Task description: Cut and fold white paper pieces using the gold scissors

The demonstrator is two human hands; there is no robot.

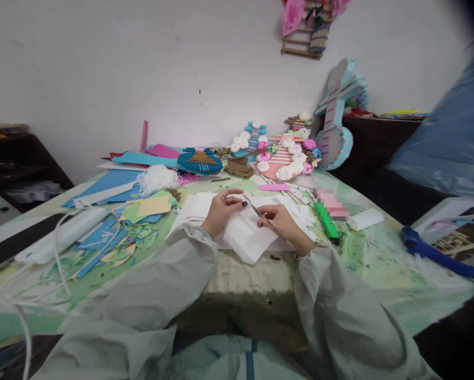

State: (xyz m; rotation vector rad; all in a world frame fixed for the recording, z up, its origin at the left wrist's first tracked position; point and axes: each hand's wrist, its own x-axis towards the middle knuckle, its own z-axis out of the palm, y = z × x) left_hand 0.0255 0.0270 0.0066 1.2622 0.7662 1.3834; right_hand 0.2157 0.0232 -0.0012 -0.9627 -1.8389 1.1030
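Observation:
My left hand [224, 210] pinches the upper edge of a folded white paper sheet [249, 236], its fingers curled in and its thumb toward the right. In my right hand [280, 220] is a slim pointed tool [255, 209], whose exact kind I cannot make out. The tool slants up and left, its tip close to my left fingertips and the paper. More white sheets [195, 208] lie flat under both hands on the table. The paper hangs over them toward the front edge.
To the left lie coloured paper scraps [153, 206], white string [160, 179], a cable [60, 253] and a white glue gun-like roll [68, 237]. Decorated paper guitars [201, 160] stand at the back. A green cutter [328, 224] and blue-handled tool [434, 253] lie right.

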